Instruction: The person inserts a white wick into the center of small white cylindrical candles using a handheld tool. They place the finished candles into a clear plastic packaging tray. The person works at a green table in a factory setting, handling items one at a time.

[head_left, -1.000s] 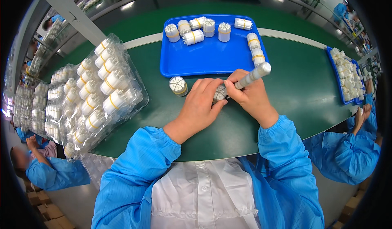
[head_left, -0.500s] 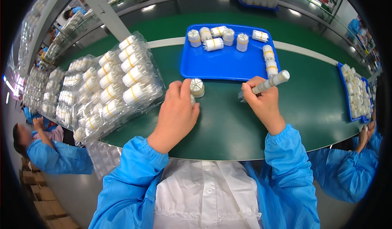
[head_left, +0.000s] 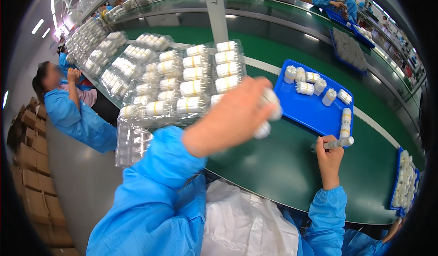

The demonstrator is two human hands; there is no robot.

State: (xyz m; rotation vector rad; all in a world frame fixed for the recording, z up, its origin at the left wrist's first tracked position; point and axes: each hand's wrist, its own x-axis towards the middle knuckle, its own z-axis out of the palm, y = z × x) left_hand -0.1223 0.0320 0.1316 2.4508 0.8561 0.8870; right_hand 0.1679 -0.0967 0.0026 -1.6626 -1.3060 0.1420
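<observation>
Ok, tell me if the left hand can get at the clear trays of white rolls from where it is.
Probably yes. The left hand, raised and gripping a white roll, is right beside the clear trays of white rolls, with nothing between them, though that roll already fills its fingers.

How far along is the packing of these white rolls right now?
Done: clear trays hold rows of white rolls. In hand: the left hand carries a roll toward them, blurred; the right hand grips a tool. Left: several loose rolls on the blue tray.
</observation>
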